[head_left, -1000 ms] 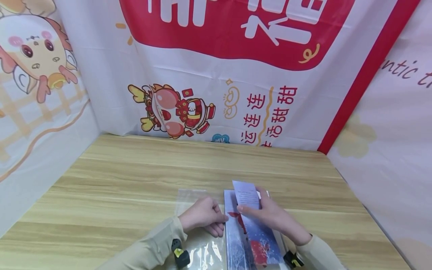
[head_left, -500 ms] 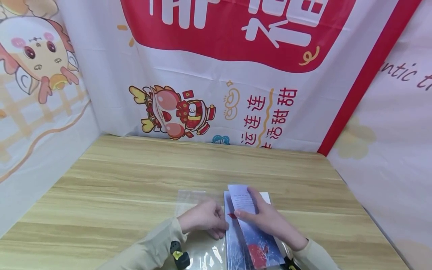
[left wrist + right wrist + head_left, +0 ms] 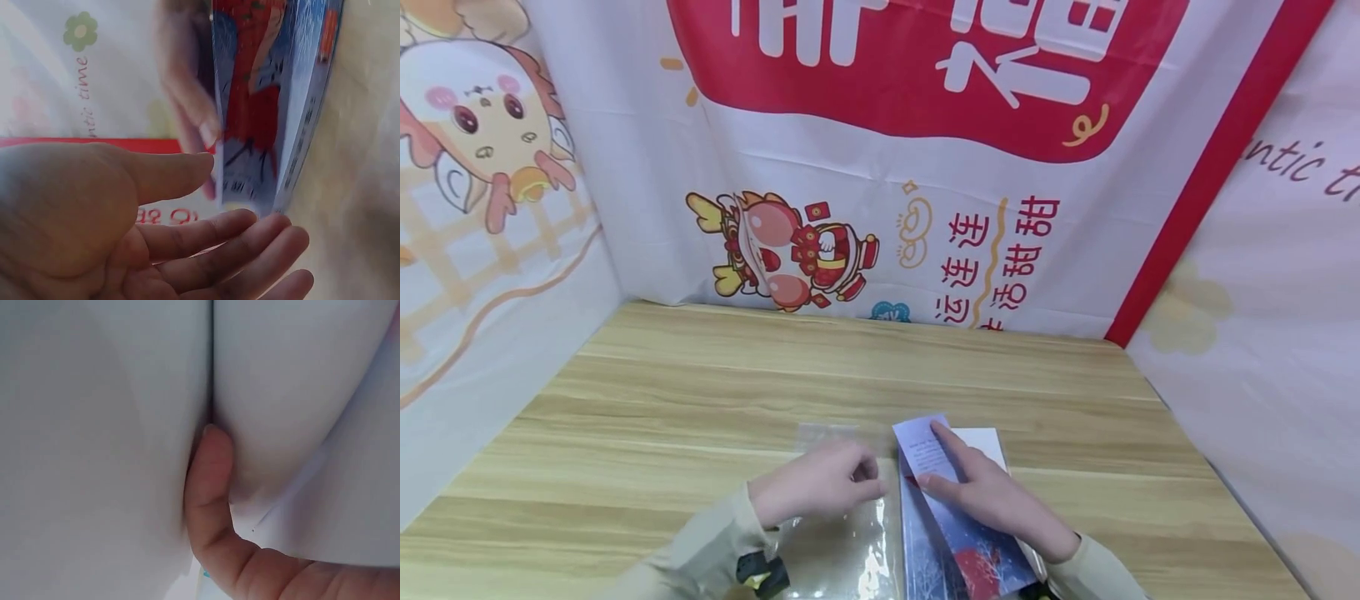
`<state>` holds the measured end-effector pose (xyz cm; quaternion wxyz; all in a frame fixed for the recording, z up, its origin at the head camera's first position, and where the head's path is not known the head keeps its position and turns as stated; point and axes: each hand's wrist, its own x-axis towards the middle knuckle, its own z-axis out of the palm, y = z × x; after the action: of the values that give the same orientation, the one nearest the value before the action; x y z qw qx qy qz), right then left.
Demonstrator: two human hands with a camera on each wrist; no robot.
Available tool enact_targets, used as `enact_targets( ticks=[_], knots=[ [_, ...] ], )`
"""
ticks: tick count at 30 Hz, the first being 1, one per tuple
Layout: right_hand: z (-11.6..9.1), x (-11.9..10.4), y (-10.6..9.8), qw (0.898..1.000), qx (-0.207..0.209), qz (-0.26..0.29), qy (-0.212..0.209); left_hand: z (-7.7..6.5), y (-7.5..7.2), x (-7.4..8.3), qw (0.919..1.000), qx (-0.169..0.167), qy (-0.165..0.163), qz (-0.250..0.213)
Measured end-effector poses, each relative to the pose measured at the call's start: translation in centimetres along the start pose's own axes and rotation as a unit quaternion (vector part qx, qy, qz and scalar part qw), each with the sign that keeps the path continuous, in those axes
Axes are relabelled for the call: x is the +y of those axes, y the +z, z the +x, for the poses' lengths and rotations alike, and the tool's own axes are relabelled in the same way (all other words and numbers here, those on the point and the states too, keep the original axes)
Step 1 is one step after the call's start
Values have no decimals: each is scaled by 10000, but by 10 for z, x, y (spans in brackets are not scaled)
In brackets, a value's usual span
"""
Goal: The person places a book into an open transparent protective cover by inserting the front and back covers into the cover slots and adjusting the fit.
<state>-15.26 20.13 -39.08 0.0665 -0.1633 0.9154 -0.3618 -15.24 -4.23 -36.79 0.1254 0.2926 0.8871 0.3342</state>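
A book (image 3: 917,542) with a blue, snowy cover lies near the front of the table. Its bluish printed cover flap (image 3: 958,500) is lifted and slants across it, the white page side (image 3: 985,442) showing behind. My right hand (image 3: 992,492) grips this flap, thumb on its printed face; the right wrist view shows a bent finger tucked into the fold between white sheets. Left of the book, over a clear plastic cover (image 3: 850,558), hovers my left hand (image 3: 820,483). Its fingers are loosely bent and hold nothing, apart from the book's edge. The left wrist view shows the book's spine (image 3: 306,119).
The clear plastic also shows along the book's right side. Wood-grain tabletop (image 3: 700,400) stretches behind and to both sides. Printed cloth hangings (image 3: 850,167) enclose the table at the back, left and right.
My left hand has come off the book's left edge and moved left. My right hand has swung the flap's top leftward, uncovering more white behind it.
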Motion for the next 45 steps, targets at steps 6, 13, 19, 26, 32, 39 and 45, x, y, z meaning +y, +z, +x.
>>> enact_targets(
  ticks=[6,13,19,26,32,39,45],
  knots=[
    [-1,0,-1,9999,-61,-89,-28,-6,-15,-9,9978,172,-173,617],
    [-1,2,-1,9997,-173,-10,168,-14,-15,-27,9934,-99,-310,1097],
    [1,4,1,9996,-168,-17,242,-22,-12,-32,9883,-674,-372,1318],
    [0,2,-1,9995,-170,1,255,-20,-8,-35,9788,-829,-518,1798],
    [0,2,-1,9997,-237,-88,31,-21,-9,-36,9706,-921,-456,2175],
    [1,3,0,9995,-252,-137,-97,-22,-9,-33,9673,-967,-517,2287],
    [2,3,1,9995,-237,-176,-104,-24,-8,-34,9667,-1023,-613,2264]
  ],
)
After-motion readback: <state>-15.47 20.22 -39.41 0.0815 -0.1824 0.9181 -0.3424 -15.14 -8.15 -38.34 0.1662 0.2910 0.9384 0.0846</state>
